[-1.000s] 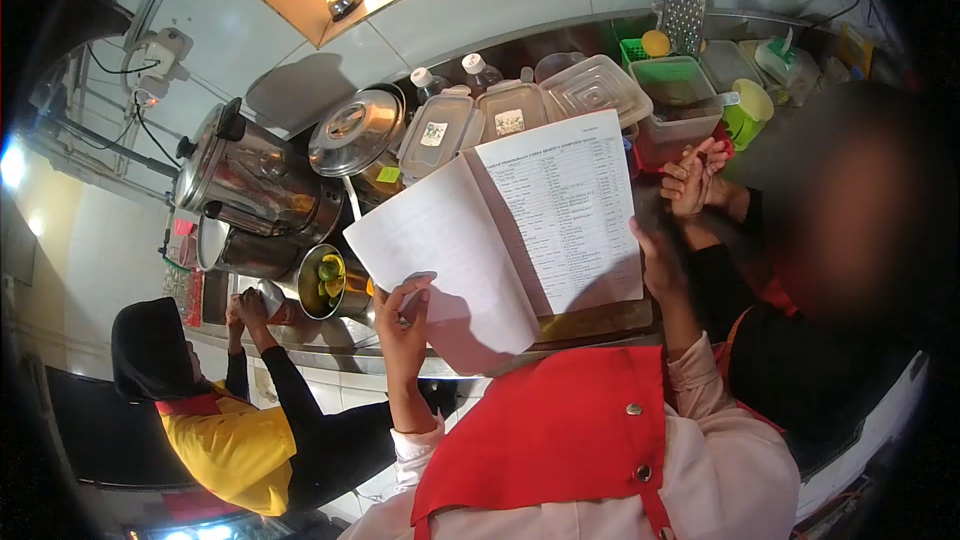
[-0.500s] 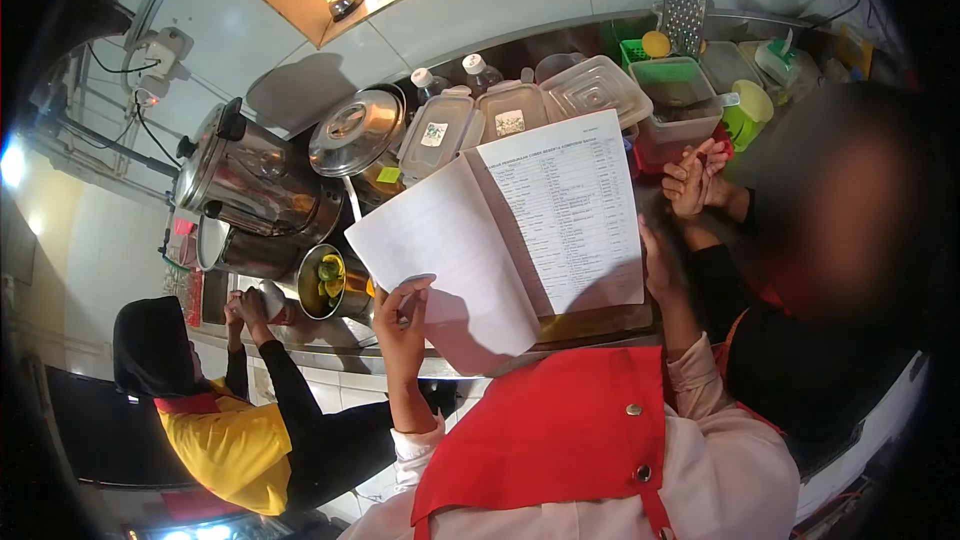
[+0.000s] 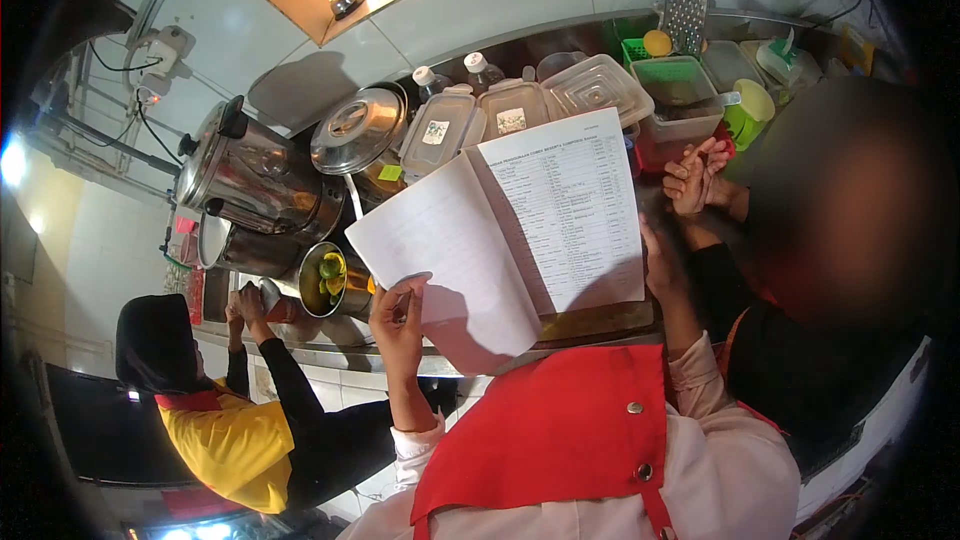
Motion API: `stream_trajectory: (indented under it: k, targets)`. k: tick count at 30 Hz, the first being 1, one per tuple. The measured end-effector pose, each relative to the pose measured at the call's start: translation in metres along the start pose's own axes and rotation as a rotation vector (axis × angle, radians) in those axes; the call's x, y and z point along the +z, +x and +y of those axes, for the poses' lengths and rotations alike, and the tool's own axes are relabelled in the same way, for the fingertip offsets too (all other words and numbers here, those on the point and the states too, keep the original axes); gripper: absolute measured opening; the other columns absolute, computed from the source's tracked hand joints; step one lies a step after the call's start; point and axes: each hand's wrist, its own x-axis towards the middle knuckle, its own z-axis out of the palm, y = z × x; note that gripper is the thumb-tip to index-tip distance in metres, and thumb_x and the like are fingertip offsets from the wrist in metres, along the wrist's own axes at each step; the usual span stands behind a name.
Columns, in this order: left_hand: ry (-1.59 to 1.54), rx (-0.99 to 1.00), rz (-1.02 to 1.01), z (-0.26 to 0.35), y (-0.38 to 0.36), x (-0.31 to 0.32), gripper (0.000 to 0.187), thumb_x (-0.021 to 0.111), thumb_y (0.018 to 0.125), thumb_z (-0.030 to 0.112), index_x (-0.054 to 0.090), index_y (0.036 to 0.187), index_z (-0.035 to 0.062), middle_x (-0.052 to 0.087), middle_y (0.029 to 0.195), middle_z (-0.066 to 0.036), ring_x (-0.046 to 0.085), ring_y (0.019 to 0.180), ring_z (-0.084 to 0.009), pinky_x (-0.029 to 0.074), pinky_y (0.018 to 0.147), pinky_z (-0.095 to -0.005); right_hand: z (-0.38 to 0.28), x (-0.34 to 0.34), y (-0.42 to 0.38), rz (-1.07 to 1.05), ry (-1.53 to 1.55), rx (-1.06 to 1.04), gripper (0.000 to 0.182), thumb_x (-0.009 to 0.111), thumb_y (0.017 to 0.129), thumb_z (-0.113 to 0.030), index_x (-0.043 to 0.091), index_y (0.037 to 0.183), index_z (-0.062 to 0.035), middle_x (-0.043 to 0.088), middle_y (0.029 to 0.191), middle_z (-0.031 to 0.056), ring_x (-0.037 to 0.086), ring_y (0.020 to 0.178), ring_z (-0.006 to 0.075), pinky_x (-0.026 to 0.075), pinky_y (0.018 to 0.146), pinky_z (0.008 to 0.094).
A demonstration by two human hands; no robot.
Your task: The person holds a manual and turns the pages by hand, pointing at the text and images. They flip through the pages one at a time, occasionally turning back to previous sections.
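Note:
An open booklet of white sheets point(image 3: 572, 230) is held up in front of me, its right page printed with a table and its left page mostly blank. My left hand point(image 3: 400, 325) pinches the lower left edge of the left page between thumb and fingers. At the right edge of the printed page is my right hand point(image 3: 663, 260), closed on it, with its fingers partly hidden behind the paper. Behind the booklet stand lidded plastic containers point(image 3: 440, 135) and a steel pot with a shiny lid point(image 3: 355, 130).
A co-worker in a yellow top point(image 3: 225, 440) handles something at the counter on the left. Another person's clasped hands point(image 3: 695, 175) are close on my right. A pot of green and yellow fruit point(image 3: 328, 278), a large steel urn point(image 3: 255, 160) and a grater point(image 3: 685, 18) stand along the counter.
The booklet and both my hands stay almost still. The left co-worker's hands and the object in them have shifted slightly.

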Motion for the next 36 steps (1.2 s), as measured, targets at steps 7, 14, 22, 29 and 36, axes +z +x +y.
stream_trajectory:
  k: [7,14,22,29,36]
  targets:
    - [-0.038,-0.046,0.006,0.004,-0.002,0.000,0.012,0.060,0.089,0.005,0.067,0.096,-0.0010,0.059,0.102,-0.006,0.057,0.091,-0.0115,0.045,0.078,-0.0230,0.002,-0.004,0.001,-0.014,-0.012,0.052,0.051,0.039,0.097,-0.043,0.065,0.106,-0.0009,0.065,0.095,0.0056,0.056,0.085,0.0132,0.041,0.080,0.0266]
    - [-0.064,-0.031,0.006,0.002,-0.002,0.000,0.014,0.060,0.090,0.007,0.067,0.098,-0.0015,0.057,0.101,-0.005,0.057,0.089,-0.0109,0.044,0.077,-0.0223,0.005,-0.005,-0.004,-0.004,-0.269,-0.180,0.048,0.042,0.097,-0.041,0.064,0.109,-0.0011,0.065,0.099,0.0059,0.057,0.088,0.0133,0.041,0.081,0.0267]
    - [-0.060,-0.014,0.003,-0.001,-0.001,0.000,0.014,0.059,0.090,0.007,0.067,0.099,-0.0010,0.056,0.101,-0.004,0.056,0.088,-0.0097,0.043,0.076,-0.0216,0.011,-0.009,0.003,-0.023,0.159,0.043,0.041,0.045,0.097,-0.036,0.063,0.113,-0.0029,0.064,0.104,0.0037,0.058,0.093,0.0117,0.042,0.082,0.0244]
    - [-0.065,-0.047,-0.007,-0.001,-0.001,0.000,0.014,0.059,0.090,0.006,0.066,0.099,-0.0015,0.058,0.102,-0.005,0.057,0.090,-0.0103,0.044,0.078,-0.0223,0.010,-0.009,0.003,-0.043,0.240,0.112,0.041,0.044,0.096,-0.036,0.062,0.115,-0.0030,0.064,0.106,0.0039,0.057,0.097,0.0125,0.041,0.085,0.0259]
    - [-0.063,-0.033,-0.003,0.003,-0.002,0.001,0.014,0.058,0.091,0.007,0.067,0.099,-0.0015,0.059,0.103,-0.004,0.057,0.091,-0.0103,0.044,0.077,-0.0223,0.025,-0.020,0.004,-0.113,0.137,0.079,0.036,0.045,0.095,-0.030,0.063,0.112,-0.0035,0.065,0.103,0.0038,0.058,0.092,0.0132,0.042,0.082,0.0270]
